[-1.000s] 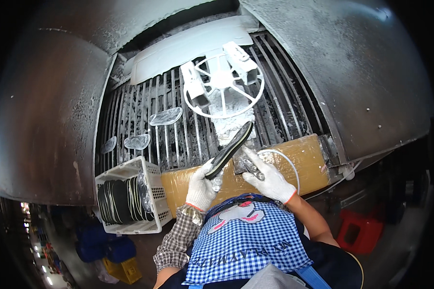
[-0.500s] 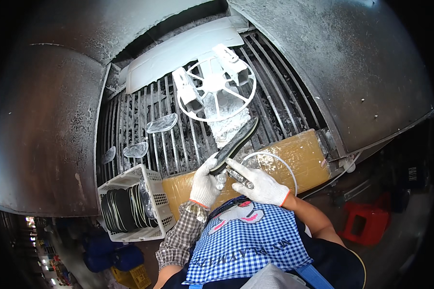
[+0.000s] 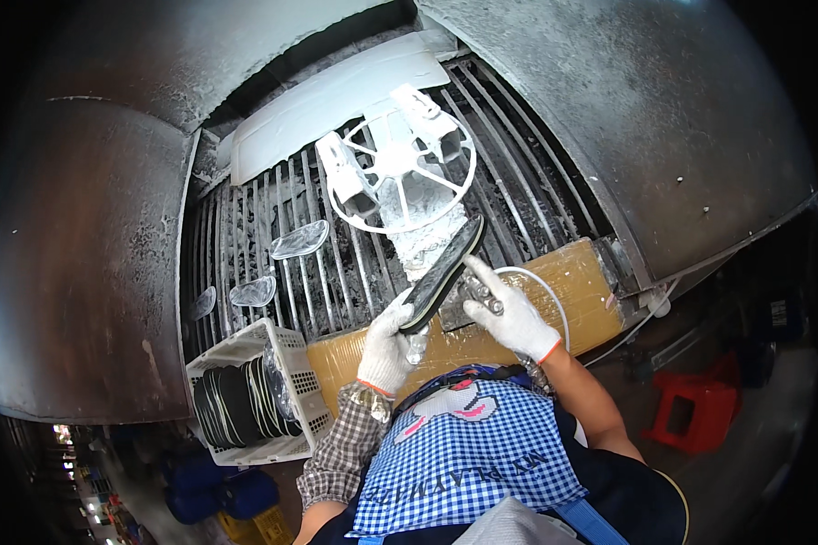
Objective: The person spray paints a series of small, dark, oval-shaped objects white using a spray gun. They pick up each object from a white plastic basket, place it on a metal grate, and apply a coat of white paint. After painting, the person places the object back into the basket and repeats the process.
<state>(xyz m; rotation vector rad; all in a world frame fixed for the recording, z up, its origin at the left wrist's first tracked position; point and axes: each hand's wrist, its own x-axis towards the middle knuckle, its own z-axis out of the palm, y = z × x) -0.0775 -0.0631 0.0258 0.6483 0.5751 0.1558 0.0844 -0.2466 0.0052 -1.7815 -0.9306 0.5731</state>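
A black shoe sole (image 3: 443, 272) with a pale stripe along its edge slants up and to the right in front of me. My white-gloved left hand (image 3: 389, 350) is closed around its lower end. My right hand (image 3: 515, 320), also gloved, grips a metal tool with small round knobs, which looks like a spray gun (image 3: 475, 292); the fingers partly hide it. The right index finger reaches up to the sole's right edge, about halfway along. A thin white hose (image 3: 554, 298) curves beside this hand.
A white-coated round rack (image 3: 407, 222) with two upright holders stands on the metal grate (image 3: 341, 272). Clear oval pieces (image 3: 300, 240) lie to its left. The white crate (image 3: 293, 363) holds several black soles. Tape-covered cardboard (image 3: 573, 282) edges the front; a red stool (image 3: 695, 409) stands right.
My right hand has moved up and to the right with the tool, its fingertip now farther along the sole. My left hand keeps its hold on the sole, which has tilted a little.
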